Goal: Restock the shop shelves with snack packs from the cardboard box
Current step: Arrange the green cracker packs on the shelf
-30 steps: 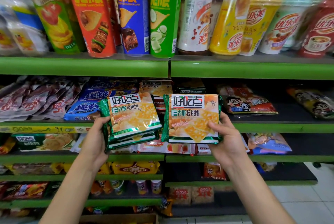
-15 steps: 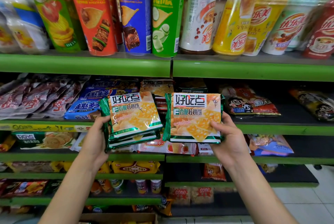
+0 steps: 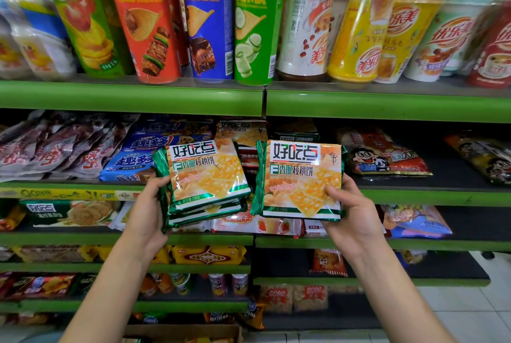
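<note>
My left hand (image 3: 146, 215) grips a small stack of green-and-orange walnut cracker packs (image 3: 204, 179) by its left edge. My right hand (image 3: 354, 221) holds a single pack of the same kind (image 3: 301, 179) at its right side, thumb on the front. Both are held up in front of the second green shelf (image 3: 414, 196), where more of these packs (image 3: 243, 129) lie stacked at the back. The top edge of the cardboard box (image 3: 179, 333) shows at the bottom of the view.
Tall crisp tubes (image 3: 210, 16) and milk-tea cups (image 3: 356, 30) fill the top shelf. Blue biscuit bags (image 3: 130, 157) and dark snack packs (image 3: 49, 149) lie left of the crackers, red cartoon packs (image 3: 384, 154) to the right. Lower shelves hold more snacks. Tiled floor (image 3: 475, 306) is at lower right.
Both hands with their packs have stayed at nearly the same place before the second shelf. The view has shifted slightly.
</note>
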Tool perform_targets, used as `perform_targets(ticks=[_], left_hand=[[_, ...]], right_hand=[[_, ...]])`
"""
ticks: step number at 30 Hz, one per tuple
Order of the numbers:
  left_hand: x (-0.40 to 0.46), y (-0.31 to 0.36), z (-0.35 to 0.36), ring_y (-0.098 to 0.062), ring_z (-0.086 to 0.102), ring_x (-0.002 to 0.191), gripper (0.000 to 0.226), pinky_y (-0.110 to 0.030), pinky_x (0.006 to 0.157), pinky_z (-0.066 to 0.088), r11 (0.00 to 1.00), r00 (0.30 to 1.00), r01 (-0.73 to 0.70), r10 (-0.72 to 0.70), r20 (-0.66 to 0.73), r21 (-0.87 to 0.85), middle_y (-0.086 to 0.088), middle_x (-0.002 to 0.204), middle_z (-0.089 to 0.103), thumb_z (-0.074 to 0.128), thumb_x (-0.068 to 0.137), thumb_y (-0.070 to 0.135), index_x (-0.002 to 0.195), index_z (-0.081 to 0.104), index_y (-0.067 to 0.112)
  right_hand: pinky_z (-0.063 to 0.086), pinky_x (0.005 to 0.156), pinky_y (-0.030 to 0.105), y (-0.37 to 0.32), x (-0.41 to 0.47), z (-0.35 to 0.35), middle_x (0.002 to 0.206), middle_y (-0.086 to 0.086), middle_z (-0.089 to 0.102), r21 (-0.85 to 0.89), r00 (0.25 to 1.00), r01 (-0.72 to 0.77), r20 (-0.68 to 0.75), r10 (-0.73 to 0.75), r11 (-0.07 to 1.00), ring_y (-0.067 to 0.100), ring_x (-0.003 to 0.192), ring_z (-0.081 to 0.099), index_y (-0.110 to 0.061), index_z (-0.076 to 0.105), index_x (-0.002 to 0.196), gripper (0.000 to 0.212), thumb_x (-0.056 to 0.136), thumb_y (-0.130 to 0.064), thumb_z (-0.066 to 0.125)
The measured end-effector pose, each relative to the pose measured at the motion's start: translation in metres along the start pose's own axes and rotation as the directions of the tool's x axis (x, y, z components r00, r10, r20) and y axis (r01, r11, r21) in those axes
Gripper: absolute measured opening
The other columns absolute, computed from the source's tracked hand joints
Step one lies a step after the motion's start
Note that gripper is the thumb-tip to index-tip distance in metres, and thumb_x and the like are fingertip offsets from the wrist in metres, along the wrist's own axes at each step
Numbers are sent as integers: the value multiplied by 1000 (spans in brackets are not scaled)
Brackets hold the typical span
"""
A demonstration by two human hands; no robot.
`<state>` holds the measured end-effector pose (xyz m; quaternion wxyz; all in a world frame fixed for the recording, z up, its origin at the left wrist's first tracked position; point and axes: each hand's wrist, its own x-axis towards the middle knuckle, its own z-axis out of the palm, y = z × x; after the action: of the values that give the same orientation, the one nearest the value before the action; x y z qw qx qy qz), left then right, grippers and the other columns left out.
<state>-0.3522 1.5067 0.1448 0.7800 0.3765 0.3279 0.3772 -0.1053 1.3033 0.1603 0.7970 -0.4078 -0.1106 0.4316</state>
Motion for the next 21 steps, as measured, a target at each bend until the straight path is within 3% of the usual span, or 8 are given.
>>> perform_targets(ticks=[6, 12, 15, 21], left_hand=[[0, 0, 0, -30, 76, 96, 33, -39, 62, 63, 1000, 1000, -1, 1, -5, 4, -13, 116, 75, 48, 101, 35, 118, 71, 19], [0, 0, -1, -30, 76, 95, 33, -39, 62, 63, 1000, 1000, 7, -7, -14, 8, -13, 116, 75, 48, 100, 35, 115, 74, 20], [0, 0, 0, -30, 77, 92, 34, -39, 60, 63, 1000, 1000, 3, -3, -15, 18, -12, 112, 76, 49, 100, 34, 102, 81, 22], [-1, 0, 0, -29, 77, 93, 36, -39, 62, 63, 1000, 1000, -1, 1, -5, 26, -12, 111, 77, 49, 100, 34, 96, 83, 22]], right_hand=[[57, 90, 51, 0, -1, -1, 124, 15, 70, 27, 1000, -8, -10, 8, 1000, 33, 104, 71, -16, 59, 121, 54, 70, -1, 64], [61, 79, 46, 0, 0, -2, 116, 13, 74, 30, 1000, -9, -19, 9, 1000, 30, 96, 74, -16, 61, 117, 50, 69, -2, 65], [62, 73, 44, 1, 0, -2, 113, 12, 75, 29, 1000, -14, -23, 14, 999, 30, 95, 75, -16, 62, 117, 50, 69, -1, 66], [59, 82, 46, 0, 1, -3, 113, 13, 75, 8, 998, -24, -56, 24, 1000, 29, 93, 75, -14, 62, 119, 54, 67, -2, 67]])
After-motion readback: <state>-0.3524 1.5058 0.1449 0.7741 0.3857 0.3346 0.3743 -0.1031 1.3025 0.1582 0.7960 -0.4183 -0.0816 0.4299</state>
